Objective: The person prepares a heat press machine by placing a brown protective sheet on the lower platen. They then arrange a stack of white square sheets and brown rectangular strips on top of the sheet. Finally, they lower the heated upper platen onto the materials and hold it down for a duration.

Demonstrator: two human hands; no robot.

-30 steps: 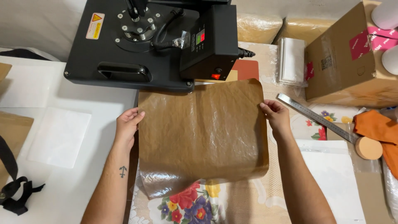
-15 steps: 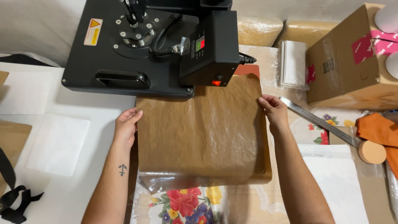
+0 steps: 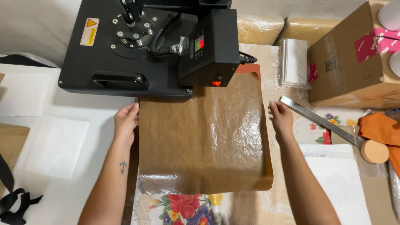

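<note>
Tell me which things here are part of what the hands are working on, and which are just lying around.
In use:
- brown sheet, flat under the press
- black heat press
- left hand at the sheet's left edge
- right hand beside its right edge

Lying about:
- metal ruler
- cardboard box
- orange cloth
- black strap
- white sheet

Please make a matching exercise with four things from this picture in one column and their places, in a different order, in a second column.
Things:
1. large brown glossy sheet
2. long grey metal ruler
3. black heat press machine
4. brown cardboard box

Places:
A. far right, at the back
B. between the left hand and the right hand
C. diagonal, right of the right hand
D. top left, behind the sheet

Pairs: 1-B, 2-C, 3-D, 4-A
</note>
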